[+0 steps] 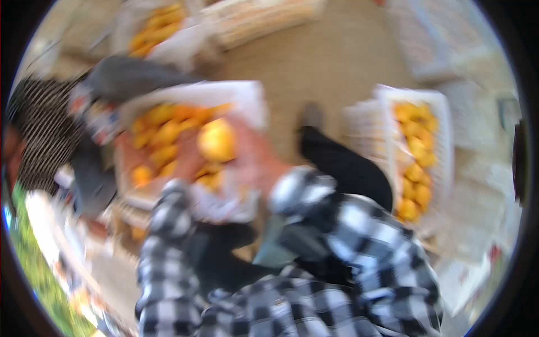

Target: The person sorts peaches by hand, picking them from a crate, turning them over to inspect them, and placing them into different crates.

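Observation:
A yellow-orange fruit that looks like an orange [217, 140] is held up over a white crate [247, 98] of similar fruit. My right hand [255, 154] grips it from the right, its fingers closed against its side. My left hand [190, 156] is by the fruit's left side, low over the crate, with its fingers smeared by motion. Loose oranges [165, 133] fill the crate beneath, and crumpled white lining [216, 202] lies at its near side.
Another person's hand [132, 153], below a floral sleeve [104, 121], reaches into the crate from the left. To the right stands a second white crate [443, 135] with oranges. More fruit [157, 28] sits at the back left. My black-clad leg [351, 171] extends between the crates.

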Demonstrator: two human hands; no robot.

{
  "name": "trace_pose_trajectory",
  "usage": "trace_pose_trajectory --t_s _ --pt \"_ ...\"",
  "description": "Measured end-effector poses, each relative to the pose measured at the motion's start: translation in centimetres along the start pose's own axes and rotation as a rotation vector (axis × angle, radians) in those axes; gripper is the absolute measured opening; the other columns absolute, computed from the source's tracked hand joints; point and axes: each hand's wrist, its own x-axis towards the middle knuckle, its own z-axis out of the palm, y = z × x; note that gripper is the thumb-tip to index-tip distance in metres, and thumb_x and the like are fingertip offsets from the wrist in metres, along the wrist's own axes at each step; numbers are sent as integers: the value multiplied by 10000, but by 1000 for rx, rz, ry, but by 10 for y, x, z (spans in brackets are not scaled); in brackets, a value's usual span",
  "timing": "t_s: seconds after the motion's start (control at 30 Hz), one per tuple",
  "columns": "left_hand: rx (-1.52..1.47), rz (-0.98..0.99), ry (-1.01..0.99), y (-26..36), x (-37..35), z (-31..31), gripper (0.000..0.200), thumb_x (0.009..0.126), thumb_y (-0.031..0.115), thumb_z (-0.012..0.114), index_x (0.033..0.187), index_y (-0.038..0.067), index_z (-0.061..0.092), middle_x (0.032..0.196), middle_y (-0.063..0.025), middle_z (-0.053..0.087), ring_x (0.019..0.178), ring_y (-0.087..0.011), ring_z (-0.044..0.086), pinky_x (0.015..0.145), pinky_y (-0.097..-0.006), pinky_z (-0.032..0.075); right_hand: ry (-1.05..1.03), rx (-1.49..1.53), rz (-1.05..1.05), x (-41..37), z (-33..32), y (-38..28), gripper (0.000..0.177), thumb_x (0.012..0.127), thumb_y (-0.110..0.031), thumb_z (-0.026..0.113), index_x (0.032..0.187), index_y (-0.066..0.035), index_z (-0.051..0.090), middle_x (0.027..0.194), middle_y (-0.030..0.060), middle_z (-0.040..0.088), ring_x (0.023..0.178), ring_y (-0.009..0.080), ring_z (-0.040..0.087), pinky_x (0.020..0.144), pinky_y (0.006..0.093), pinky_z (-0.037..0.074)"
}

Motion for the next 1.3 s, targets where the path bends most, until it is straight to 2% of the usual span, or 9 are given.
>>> trace_pose_trajectory --t_s 0.03,0.13,0.17,0.37,0.53,0.77,1.0,1.1,1.3 --pt "-156 134 109 -46 -6 72 563 778 407 715 1245 123 584 1195 -149 602 1200 -332 504 1044 -472 326 196 -98 -89 1 9 5 359 941 -422 559 1018 -76 617 1022 85 629 886 182 611 809 324 512" --pt "-52 32 -31 -34 7 69 560 799 406 690 1260 114 565 1215 -145 590 1209 -322 500 1051 -468 320 305 -211 -7 0 19 3 459 905 -446 595 1134 -49 574 1065 128 614 999 242 585 800 379 524" --pt "20 2 -57 -31 12 63 559 806 406 682 1264 111 558 1222 -144 586 1212 -318 498 1054 -467 318 381 -217 68 -10 28 -9 456 870 -440 642 1070 -33 589 1013 98 613 945 209 594 666 351 563" --pt "116 -109 -124 -46 20 44 555 847 405 632 1293 93 520 1263 -136 561 1229 -297 490 1070 -460 306 366 -453 -82 9 20 16 400 855 -373 640 993 1 596 941 168 631 865 236 620 785 353 483" --pt "119 -163 -133 -58 19 31 552 882 404 590 1317 78 489 1297 -129 540 1243 -279 483 1083 -454 296 483 -732 -87 1 26 9 519 813 -394 647 1139 8 608 1129 210 610 1097 322 579 988 395 411" --pt "1 -224 -107 -64 17 11 550 931 402 531 1350 57 444 1344 -120 511 1263 -254 473 1101 -446 283 271 -344 18 -35 37 -36 557 808 -354 640 1208 22 549 1175 234 580 1121 373 558 991 423 404" --pt "-904 -301 -2 -22 -8 -54 549 980 401 472 1383 36 400 1392 -111 482 1284 -228 463 1119 -438 269 106 -298 -260 -17 54 -44 491 764 -183 681 1166 19 484 1037 212 599 1017 306 600 877 379 464" --pt "-2009 -46 -251 73 -35 -100 576 992 446 417 1394 35 400 1421 -135 455 1293 -240 460 1121 -452 275 27 -397 -461 -34 59 -53 620 678 -87 695 1224 30 426 1033 216 590 992 303 599 878 375 470" --pt "-2384 -36 -252 196 -81 -119 630 924 373 597 1397 27 366 1359 -174 468 1217 -300 505 1079 -438 387 -68 -349 -540 -174 10 -137 718 741 -278 805 1274 14 423 1061 126 597 914 179 615 724 304 544"
